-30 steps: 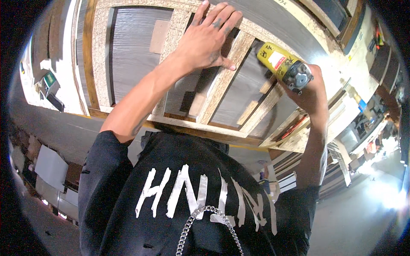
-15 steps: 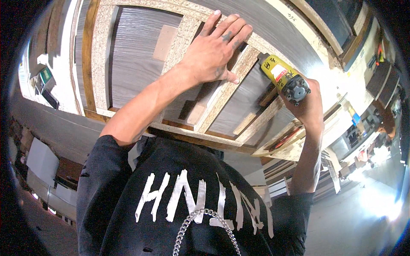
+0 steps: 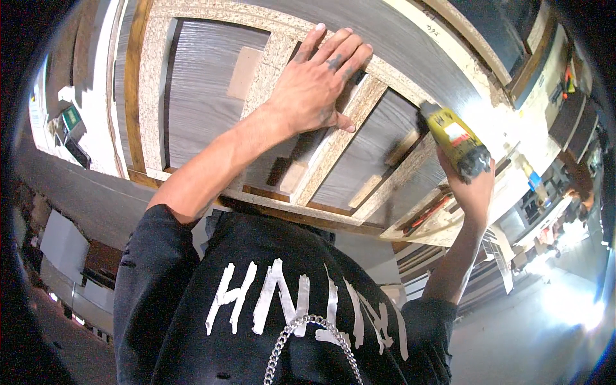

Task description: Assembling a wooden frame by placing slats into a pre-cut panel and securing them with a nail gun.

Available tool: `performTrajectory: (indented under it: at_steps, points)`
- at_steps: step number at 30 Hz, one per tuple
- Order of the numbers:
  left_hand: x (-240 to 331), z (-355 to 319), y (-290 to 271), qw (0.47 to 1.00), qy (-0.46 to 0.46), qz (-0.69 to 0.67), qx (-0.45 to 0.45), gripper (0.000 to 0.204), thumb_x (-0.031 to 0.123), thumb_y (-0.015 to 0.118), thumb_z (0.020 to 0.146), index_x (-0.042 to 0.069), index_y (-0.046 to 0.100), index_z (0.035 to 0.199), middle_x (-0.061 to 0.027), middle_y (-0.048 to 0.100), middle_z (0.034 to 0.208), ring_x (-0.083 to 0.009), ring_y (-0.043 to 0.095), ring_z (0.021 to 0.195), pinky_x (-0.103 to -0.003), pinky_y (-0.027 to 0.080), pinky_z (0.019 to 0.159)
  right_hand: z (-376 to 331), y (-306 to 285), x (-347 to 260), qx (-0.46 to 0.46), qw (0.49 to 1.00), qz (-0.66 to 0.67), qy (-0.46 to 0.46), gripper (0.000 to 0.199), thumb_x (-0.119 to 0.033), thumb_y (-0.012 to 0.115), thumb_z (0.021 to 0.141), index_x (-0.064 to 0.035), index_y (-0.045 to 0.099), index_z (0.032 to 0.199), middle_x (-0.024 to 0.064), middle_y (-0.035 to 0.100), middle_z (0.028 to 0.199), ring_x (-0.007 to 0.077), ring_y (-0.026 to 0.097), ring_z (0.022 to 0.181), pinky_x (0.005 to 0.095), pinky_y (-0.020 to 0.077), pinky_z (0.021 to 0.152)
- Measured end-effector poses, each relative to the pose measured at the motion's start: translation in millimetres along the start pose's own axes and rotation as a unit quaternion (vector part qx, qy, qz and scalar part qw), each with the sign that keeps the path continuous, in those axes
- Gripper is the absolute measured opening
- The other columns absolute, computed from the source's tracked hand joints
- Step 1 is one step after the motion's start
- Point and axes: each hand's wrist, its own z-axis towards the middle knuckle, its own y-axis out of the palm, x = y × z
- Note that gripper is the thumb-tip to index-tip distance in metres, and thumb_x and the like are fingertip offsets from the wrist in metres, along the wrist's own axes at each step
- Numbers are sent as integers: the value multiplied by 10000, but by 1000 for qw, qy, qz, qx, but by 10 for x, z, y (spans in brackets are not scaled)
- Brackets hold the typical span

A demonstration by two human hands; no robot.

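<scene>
Head view: the left hand (image 3: 314, 83) lies flat, fingers spread, grasping nothing, pressed on a chipboard slat (image 3: 333, 163) of a frame (image 3: 154, 83) that lies on a grey wood-grain panel (image 3: 199, 96); the right hand (image 3: 471, 189) is clenched round a yellow drill (image 3: 454, 138), whose nose points at another slat (image 3: 410, 176) just right of the left hand; the drill sits over the frame's right part; a black shirt (image 3: 269, 295) with white lettering and a chain (image 3: 308, 333) fills the lower picture.
</scene>
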Motion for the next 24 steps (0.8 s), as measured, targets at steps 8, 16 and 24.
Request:
performTrajectory:
  at_steps: [8,16,24]
  points:
    - [18,14,-33,1000,0,-21,-1,1252,695,786,512,109,287,1499,-86,365,1489,-286,250,1452,-494,138,1224,-468,326,715,31,967,148,206,522,-449,732,826,-2,683,1091,223,653,1065,351,559,1083,441,428,968]
    - [32,37,-7,1000,-10,-6,-12,1246,712,777,518,118,286,1497,-102,354,1484,-286,253,1446,-488,130,1227,-239,177,312,62,994,94,-14,362,-257,805,787,-1,695,1018,136,708,830,257,678,757,374,537,715]
    - [-6,15,-27,999,-20,-31,-11,1221,659,810,522,135,294,1496,-75,366,1479,-268,271,1439,-483,127,1229,210,31,-274,131,963,-9,-236,565,-260,820,668,-39,657,1162,145,729,881,298,714,782,390,547,756]
